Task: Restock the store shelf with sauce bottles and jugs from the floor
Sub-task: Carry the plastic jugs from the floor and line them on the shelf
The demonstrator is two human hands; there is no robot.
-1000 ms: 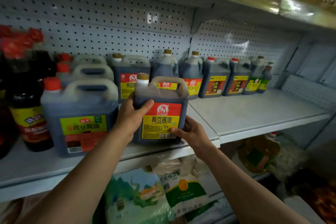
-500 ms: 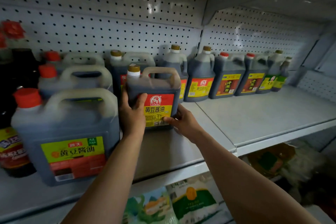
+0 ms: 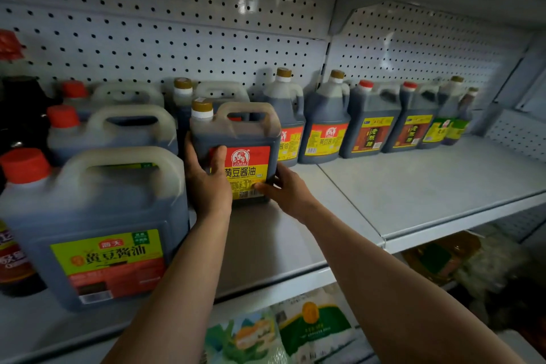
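A dark soy sauce jug (image 3: 245,139) with a gold cap and a red and yellow label stands on the grey shelf (image 3: 413,186), well back from the front edge. My left hand (image 3: 206,177) grips its left side, thumb across the label. At the jug's lower right corner my right hand (image 3: 288,189) holds it with curled fingers. A like jug (image 3: 183,98) stands right behind it.
Three red-capped jugs stand in a file to the left, the nearest (image 3: 91,225) large at the front. More jugs (image 3: 325,124) line the pegboard back towards the right. Dark bottles (image 3: 17,115) sit far left. Bagged goods (image 3: 310,325) lie on the shelf below.
Both hands have pushed the jug from the shelf's front edge back towards the rear row. The camera has come closer and lower.
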